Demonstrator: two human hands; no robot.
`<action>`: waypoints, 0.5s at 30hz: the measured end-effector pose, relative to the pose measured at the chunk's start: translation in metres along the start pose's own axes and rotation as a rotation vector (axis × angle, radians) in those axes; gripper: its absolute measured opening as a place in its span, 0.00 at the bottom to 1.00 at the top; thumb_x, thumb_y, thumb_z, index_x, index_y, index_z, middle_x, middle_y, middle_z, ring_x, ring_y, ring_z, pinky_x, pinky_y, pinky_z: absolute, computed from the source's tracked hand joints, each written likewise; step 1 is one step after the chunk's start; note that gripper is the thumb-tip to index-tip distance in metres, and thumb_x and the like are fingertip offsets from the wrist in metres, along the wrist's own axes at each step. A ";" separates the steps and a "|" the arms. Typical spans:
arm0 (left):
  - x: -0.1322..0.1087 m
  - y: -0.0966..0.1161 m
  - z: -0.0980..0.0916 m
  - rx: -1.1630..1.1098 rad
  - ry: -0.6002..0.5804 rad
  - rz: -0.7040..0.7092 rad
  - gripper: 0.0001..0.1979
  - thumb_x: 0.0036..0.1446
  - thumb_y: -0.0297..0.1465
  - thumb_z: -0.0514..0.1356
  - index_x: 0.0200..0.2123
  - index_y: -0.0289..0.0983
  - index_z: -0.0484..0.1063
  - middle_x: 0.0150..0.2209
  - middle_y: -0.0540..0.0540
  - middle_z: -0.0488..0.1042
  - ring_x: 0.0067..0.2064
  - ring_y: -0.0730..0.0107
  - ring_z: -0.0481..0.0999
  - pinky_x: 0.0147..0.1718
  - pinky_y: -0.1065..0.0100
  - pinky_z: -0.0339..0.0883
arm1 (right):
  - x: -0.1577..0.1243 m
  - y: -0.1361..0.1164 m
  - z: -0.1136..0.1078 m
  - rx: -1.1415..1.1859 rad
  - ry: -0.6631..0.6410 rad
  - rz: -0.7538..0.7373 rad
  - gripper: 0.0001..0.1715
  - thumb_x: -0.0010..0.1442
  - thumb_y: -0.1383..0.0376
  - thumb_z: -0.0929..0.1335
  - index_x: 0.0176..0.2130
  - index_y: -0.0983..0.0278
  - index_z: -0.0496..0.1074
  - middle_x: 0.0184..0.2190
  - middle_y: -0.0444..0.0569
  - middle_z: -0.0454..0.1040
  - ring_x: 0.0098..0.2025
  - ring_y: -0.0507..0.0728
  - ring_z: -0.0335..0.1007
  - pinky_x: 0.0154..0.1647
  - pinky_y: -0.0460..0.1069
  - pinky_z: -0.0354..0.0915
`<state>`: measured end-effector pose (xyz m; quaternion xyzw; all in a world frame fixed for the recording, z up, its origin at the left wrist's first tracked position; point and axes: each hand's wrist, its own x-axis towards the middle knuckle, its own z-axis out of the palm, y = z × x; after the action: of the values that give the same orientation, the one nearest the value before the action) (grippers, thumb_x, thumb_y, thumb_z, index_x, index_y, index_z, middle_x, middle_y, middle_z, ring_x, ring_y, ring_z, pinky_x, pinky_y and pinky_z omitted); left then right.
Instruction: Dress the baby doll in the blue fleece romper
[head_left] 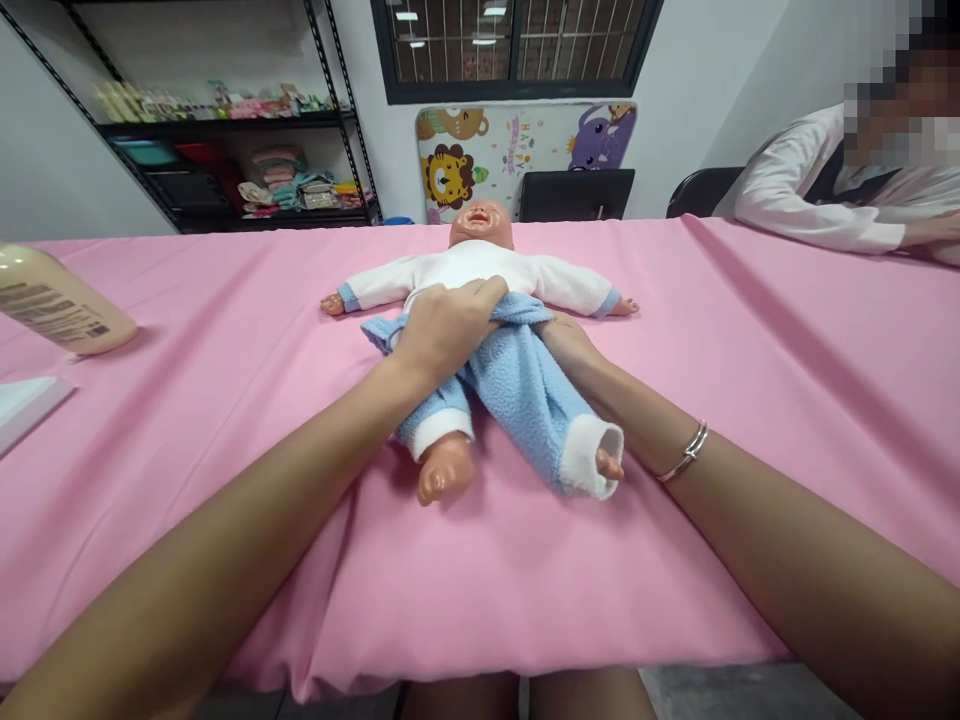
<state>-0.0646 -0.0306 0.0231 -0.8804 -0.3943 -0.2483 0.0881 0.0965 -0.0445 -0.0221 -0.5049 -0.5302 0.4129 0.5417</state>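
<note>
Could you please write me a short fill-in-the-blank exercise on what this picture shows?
The trousers on the baby doll are ____.
The left hand lies across the doll's waist, and the silver bangle sits on the ____ wrist.
The cream bottle lies on its ____.
The cloth under the doll is ____.

Missing words: blue; right; side; pink.

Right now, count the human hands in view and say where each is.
3. The left hand grips the doll's blue trousers at the waist, the right hand is partly under their waistband, and a co-worker's hand rests on the pink tablecloth. Another may be hidden.
</note>
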 end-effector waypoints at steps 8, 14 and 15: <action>-0.015 -0.054 0.005 -0.310 0.144 -0.333 0.25 0.54 0.43 0.64 0.50 0.35 0.66 0.50 0.37 0.73 0.52 0.51 0.71 0.51 0.54 0.64 | -0.002 0.004 -0.010 0.065 0.173 0.146 0.08 0.47 0.66 0.69 0.32 0.63 0.74 0.36 0.48 0.77 0.47 0.63 0.69 0.56 0.59 0.63; -0.042 -0.072 -0.011 -0.796 -0.168 -0.444 0.28 0.48 0.46 0.67 0.49 0.36 0.72 0.53 0.41 0.73 0.56 0.53 0.70 0.57 0.58 0.63 | 0.005 0.015 -0.010 0.123 0.093 -0.090 0.17 0.44 0.67 0.68 0.37 0.63 0.75 0.42 0.48 0.77 0.51 0.61 0.68 0.60 0.57 0.60; -0.044 -0.073 -0.013 -0.846 -0.213 -0.439 0.28 0.47 0.45 0.68 0.48 0.37 0.73 0.53 0.42 0.74 0.56 0.53 0.70 0.56 0.57 0.64 | 0.005 0.014 -0.009 0.115 0.072 -0.087 0.16 0.45 0.66 0.68 0.37 0.63 0.75 0.43 0.48 0.77 0.51 0.61 0.68 0.60 0.57 0.60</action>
<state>-0.1483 -0.0148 0.0092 -0.7555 -0.4421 -0.3081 -0.3727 0.1069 -0.0380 -0.0343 -0.4638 -0.5072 0.4004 0.6061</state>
